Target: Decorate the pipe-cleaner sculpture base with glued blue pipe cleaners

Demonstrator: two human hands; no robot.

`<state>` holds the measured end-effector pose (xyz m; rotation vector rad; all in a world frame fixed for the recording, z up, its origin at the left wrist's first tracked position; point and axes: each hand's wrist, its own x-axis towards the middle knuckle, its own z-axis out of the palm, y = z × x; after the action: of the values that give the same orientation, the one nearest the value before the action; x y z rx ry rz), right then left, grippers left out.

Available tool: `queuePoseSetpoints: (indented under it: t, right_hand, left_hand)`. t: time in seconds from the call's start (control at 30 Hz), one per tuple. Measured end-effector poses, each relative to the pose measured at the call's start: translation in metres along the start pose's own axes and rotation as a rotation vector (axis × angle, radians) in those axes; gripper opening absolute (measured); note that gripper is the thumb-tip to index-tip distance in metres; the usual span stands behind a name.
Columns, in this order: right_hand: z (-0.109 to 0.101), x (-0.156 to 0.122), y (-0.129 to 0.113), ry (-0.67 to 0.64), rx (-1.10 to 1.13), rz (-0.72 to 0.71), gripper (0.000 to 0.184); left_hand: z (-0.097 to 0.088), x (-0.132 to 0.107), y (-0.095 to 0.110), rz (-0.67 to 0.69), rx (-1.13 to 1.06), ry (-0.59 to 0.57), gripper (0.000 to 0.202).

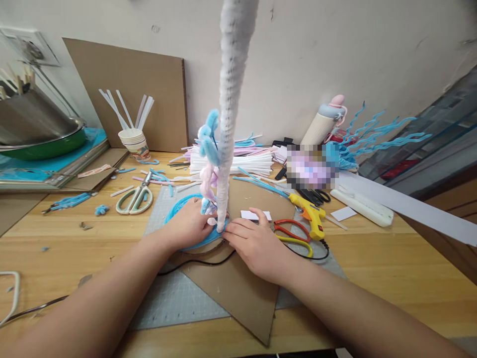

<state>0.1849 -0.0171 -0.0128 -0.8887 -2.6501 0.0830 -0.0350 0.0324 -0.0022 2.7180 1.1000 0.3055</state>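
A tall stick wrapped in white fuzzy pipe cleaner (228, 99) rises upright from a round base coiled in blue pipe cleaner (186, 206). Blue and pink fuzzy curls (208, 149) cling to the stick's left side. My left hand (191, 223) lies over the base, its fingers curled at the foot of the stick; some fingertips are hidden behind it. From the right, my right hand (257, 243) reaches in with fingers stretched out, the tips touching the stick's foot and the base edge. Brown cardboard (238, 298) lies beneath the base.
A yellow glue gun (311, 214) and red-and-yellow-handled scissors (292, 231) lie right of my hands. Pale-handled scissors (136, 196) are at left. Behind are a pile of white pipe cleaners (242, 163) and a paper cup (134, 141) of sticks. A black cord (208, 262) crosses the cutting mat (179, 303).
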Motion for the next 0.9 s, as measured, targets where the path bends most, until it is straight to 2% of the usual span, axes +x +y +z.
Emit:
queuePoseSetpoints:
  t: [0.13,0.37,0.63,0.9]
  right_hand:
    - [-0.001,-0.001,-0.004,-0.021,0.004,0.027,0.032]
    - [-0.006,-0.006,-0.004,-0.069,0.033,0.007,0.037]
    - [-0.005,-0.005,-0.004,-0.099,0.087,0.05,0.039]
    - [-0.003,-0.006,-0.01,-0.078,0.118,0.105,0.039]
  left_hand:
    - [-0.002,-0.001,0.005,-0.053,0.026,-0.007,0.035]
    - [-0.004,-0.002,0.006,-0.067,0.0,-0.017,0.035]
    - [-0.011,0.001,0.009,-0.062,-0.092,-0.02,0.033]
    - [-0.005,0.001,0.003,-0.045,-0.128,0.008,0.035]
